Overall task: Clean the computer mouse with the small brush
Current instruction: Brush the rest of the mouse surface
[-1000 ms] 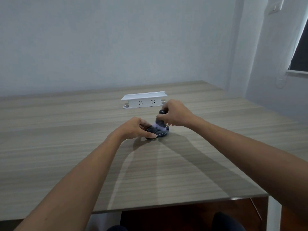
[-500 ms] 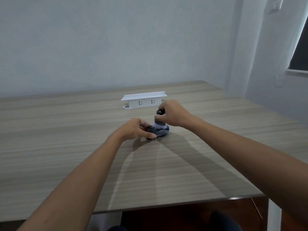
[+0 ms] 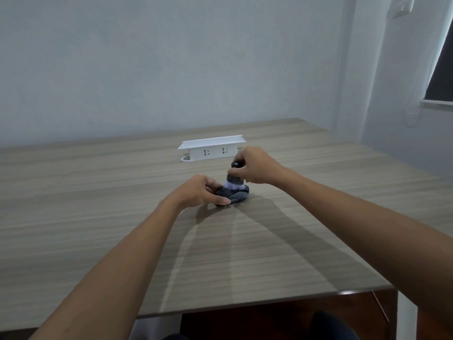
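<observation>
With left hand (image 3: 196, 192) clamped on dark oval computer mouse (image 3: 234, 195) on wood-grain counter (image 3: 98, 217), right hand (image 3: 255, 165) gripping small dark white-bristled brush (image 3: 234, 179) upright: risks mouse skidding under excess downward pressure.

Wooden table (image 3: 98, 217), grey walls (image 3: 147, 69), window (image 3: 443, 69)
</observation>
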